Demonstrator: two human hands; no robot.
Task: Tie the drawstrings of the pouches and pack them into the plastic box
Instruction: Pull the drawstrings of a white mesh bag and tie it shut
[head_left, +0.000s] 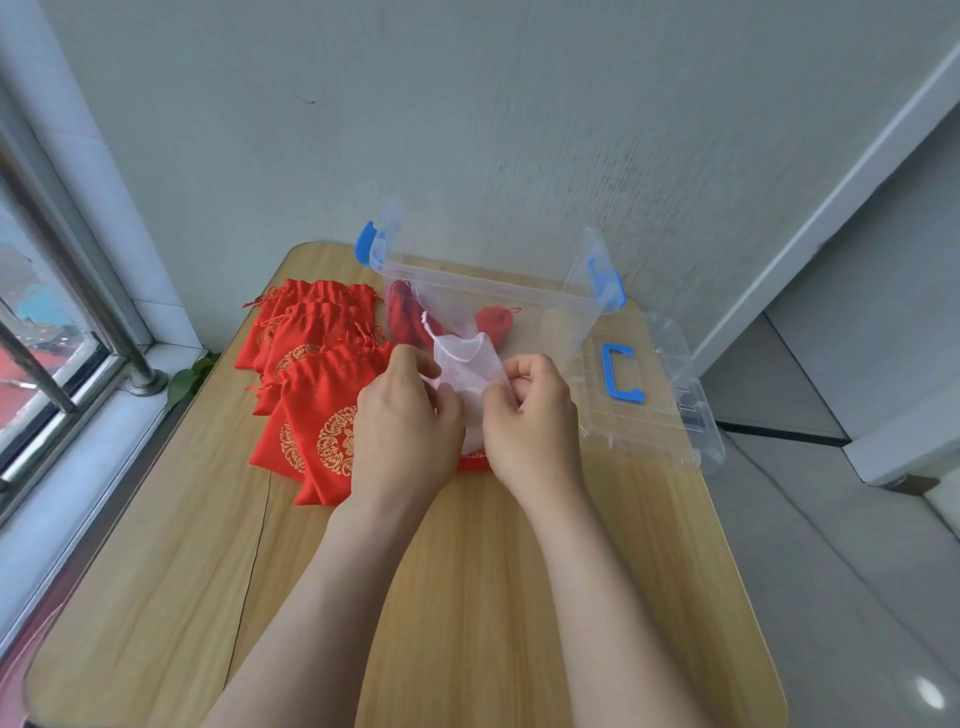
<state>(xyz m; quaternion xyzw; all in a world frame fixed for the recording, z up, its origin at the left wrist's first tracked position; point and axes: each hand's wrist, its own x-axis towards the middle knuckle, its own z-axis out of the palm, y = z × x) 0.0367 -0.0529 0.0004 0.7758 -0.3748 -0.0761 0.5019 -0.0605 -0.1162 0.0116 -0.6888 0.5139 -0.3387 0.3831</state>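
While the left hand (410, 415) and right hand (532, 410) pinch the sheer pouch (467, 358) together, uneven pull could leave its knot loose.

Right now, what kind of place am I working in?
Probably a home or small workroom corner: a wooden table against a plain wall, a barred window beside it, red pouches stacked.

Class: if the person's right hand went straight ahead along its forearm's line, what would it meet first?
Beyond the sheer pink drawstring pouch it pinches, the right hand would probably first meet the near wall of the clear plastic box; depth is uncertain.
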